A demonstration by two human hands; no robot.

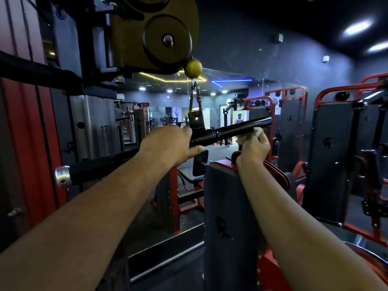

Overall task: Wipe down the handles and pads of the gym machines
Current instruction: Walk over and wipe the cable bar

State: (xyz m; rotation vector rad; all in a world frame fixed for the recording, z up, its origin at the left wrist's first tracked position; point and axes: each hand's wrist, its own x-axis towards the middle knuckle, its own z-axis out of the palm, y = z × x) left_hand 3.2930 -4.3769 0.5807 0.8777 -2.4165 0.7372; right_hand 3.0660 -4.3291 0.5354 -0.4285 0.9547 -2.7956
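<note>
A: Where is the bar sitting?

B: The black pull-down bar (220, 134) is hanging from a carabiner (194, 99) under the pulley (159, 32). My left hand (168, 144) is curling its grip around the bar beside the centre bracket.

A: And your right?

B: My right hand (253, 148) is pinching a white cloth (254, 134) against the bar's underside, near its far end.

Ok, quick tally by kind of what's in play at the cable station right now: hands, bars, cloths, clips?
Hands: 2, the left hand gripping the bar near its middle, the right hand holding the cloth
Bars: 1, the black bar
Cloths: 1, the white cloth pressed to the bar's right end
Clips: 1, the metal clip hanging the bar
Total: 5
</note>
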